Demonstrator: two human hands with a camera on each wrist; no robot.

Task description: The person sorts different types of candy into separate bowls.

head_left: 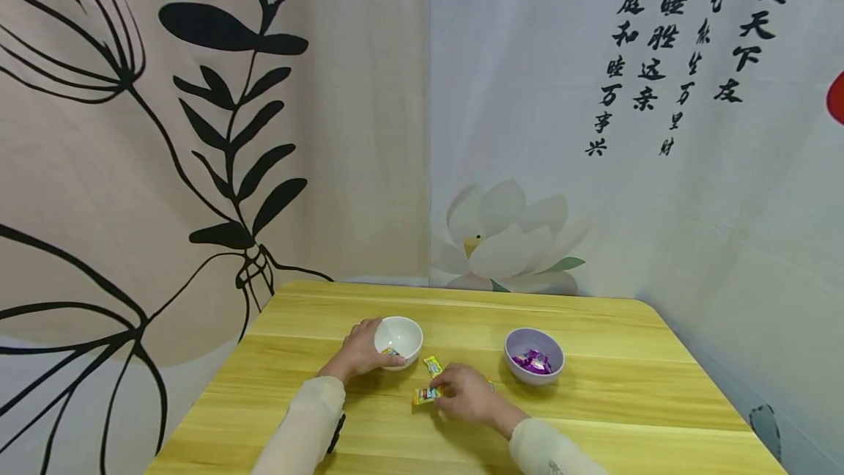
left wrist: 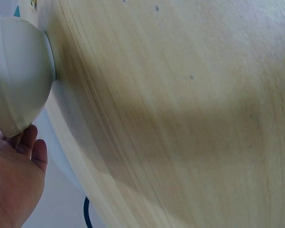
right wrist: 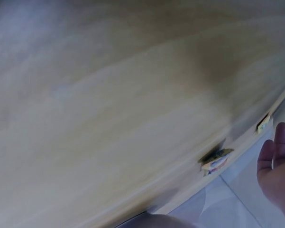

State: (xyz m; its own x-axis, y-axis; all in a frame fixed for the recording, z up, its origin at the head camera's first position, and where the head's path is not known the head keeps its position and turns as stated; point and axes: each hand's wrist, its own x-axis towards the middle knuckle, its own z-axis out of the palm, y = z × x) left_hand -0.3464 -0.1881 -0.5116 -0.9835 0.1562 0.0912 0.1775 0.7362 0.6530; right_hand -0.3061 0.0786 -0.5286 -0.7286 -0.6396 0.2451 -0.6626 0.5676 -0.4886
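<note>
My left hand [head_left: 361, 349] grips the white bowl [head_left: 410, 334] at its left side, thumb at the near rim. A yellow wrapped candy [head_left: 390, 351] lies inside the bowl. In the left wrist view the bowl [left wrist: 23, 71] shows from outside, with the left hand's fingers [left wrist: 27, 140] against its rim. My right hand [head_left: 467, 394] pinches the right end of a yellow candy [head_left: 424, 396] at the table. Just beyond lies another yellow candy [head_left: 432, 366]. One more yellow candy [head_left: 491, 384] is partly hidden behind the right hand. The right wrist view shows the right hand [right wrist: 280, 171] at the edge.
A purple bowl [head_left: 557, 369] with purple-wrapped candies [head_left: 534, 362] stands on the right. Everything rests on a light wooden table [head_left: 633, 402]. Behind it hangs a cloth backdrop [head_left: 369, 130] with printed plants and writing.
</note>
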